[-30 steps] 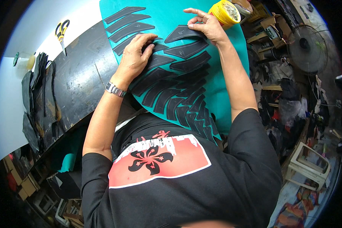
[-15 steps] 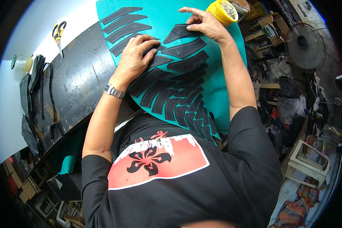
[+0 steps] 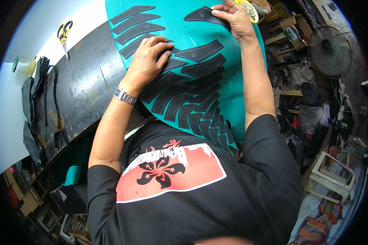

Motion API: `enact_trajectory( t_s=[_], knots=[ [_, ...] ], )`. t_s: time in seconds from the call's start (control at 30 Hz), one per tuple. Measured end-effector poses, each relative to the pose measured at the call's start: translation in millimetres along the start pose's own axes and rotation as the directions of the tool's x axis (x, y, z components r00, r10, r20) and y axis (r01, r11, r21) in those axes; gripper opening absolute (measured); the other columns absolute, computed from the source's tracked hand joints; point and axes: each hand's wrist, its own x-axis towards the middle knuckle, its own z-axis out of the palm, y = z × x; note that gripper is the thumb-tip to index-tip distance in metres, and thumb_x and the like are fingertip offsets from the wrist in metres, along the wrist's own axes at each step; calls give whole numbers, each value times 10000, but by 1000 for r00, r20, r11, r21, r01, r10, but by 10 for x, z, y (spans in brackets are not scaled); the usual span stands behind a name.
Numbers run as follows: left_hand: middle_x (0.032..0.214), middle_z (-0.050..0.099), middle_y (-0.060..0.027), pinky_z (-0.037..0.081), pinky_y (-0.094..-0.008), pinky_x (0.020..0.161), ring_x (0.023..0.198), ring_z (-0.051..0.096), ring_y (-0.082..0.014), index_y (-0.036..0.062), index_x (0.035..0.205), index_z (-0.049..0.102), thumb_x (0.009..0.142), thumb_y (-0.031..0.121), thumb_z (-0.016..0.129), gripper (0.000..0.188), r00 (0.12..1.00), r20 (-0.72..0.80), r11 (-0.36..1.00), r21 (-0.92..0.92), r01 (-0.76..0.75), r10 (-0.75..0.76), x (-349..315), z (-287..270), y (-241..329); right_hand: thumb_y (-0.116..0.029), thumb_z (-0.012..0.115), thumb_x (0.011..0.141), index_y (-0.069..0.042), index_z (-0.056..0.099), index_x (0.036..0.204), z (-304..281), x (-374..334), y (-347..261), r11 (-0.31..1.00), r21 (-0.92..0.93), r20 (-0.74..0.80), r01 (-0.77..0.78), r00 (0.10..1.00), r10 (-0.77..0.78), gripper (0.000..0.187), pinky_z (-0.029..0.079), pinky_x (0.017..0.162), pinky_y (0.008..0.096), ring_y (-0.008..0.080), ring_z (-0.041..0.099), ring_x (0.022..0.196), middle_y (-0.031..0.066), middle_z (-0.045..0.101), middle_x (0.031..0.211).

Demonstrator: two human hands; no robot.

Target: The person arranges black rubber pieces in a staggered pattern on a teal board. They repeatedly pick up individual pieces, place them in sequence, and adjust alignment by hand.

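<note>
My right hand point(image 3: 238, 23) pinches a curved black sheet piece point(image 3: 201, 16) between thumb and fingers, toward the far right of the green sheet point(image 3: 176, 22). White lines and a small mark run over the piece's face. My left hand point(image 3: 148, 59) lies palm down over other black pieces, fingers bent and thumb apart, hiding some of them. Close to its fingertips is another outlined black piece point(image 3: 200, 52). A row of similar pieces point(image 3: 137, 28) fans out at the far left, and many overlap in a curved row point(image 3: 188, 106) toward my body.
Yellow-and-black scissors point(image 3: 64, 38) lie on the left, by the dark worn tabletop point(image 3: 86, 77). Black strips point(image 3: 39, 87) and a clear jar point(image 3: 25, 66) stand further left. A yellow tub point(image 3: 253, 13) sits behind my right hand. Beyond are a fan point(image 3: 330, 52) and a pale stool point(image 3: 331, 175).
My right hand has drawn the black piece up and away to the far right, off the row. The left hand stays nearly where it was.
</note>
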Motion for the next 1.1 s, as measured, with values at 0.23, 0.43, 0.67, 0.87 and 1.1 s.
enact_trajectory(
  t_s=[0.23, 0.43, 0.67, 0.87, 1.1],
  knots=[
    [1169, 664, -66, 487, -382, 977, 1119, 585, -272, 85, 1094, 727, 911, 175, 679, 210, 1000, -3, 1000, -15, 13, -14, -11, -6, -15, -15, 724, 864, -127, 656, 1310, 144, -55, 224, 953, -298, 206, -43, 973, 109, 465, 581, 834, 226, 100, 675, 840, 24, 698, 903],
    [1172, 664, -67, 485, -385, 981, 1125, 586, -272, 85, 1094, 726, 913, 176, 678, 208, 1000, -9, 1000, 5, 15, -15, -5, 10, -17, -77, 728, 873, -167, 647, 1324, 159, -33, 290, 830, -554, 114, -70, 981, 158, 467, 583, 830, 232, 102, 680, 846, 15, 683, 908],
    [1186, 651, -81, 483, -396, 980, 1119, 582, -286, 107, 1139, 709, 919, 202, 673, 242, 998, 6, 998, -8, 56, -56, 0, -3, -2, -70, 726, 868, -165, 657, 1315, 110, -18, 350, 846, -530, 144, -64, 976, 165, 462, 577, 831, 237, 105, 672, 838, 24, 684, 905],
    [1255, 599, -76, 467, -405, 1004, 1156, 525, -271, 187, 1263, 680, 973, 345, 608, 338, 986, 164, 977, 207, -52, 18, 17, -12, 61, -89, 745, 852, -176, 625, 1357, 108, 13, 257, 812, -581, 198, -48, 960, 199, 526, 561, 828, 241, 112, 663, 837, 30, 685, 890],
    [1179, 615, -56, 475, -388, 961, 1087, 538, -262, 184, 1229, 703, 945, 361, 642, 340, 993, 73, 973, 205, -104, 91, 12, 24, 53, -193, 790, 823, -222, 583, 1404, -23, -36, 89, 714, -693, 161, -100, 944, 288, 618, 528, 853, 244, 115, 649, 862, 18, 670, 901]
  ],
)
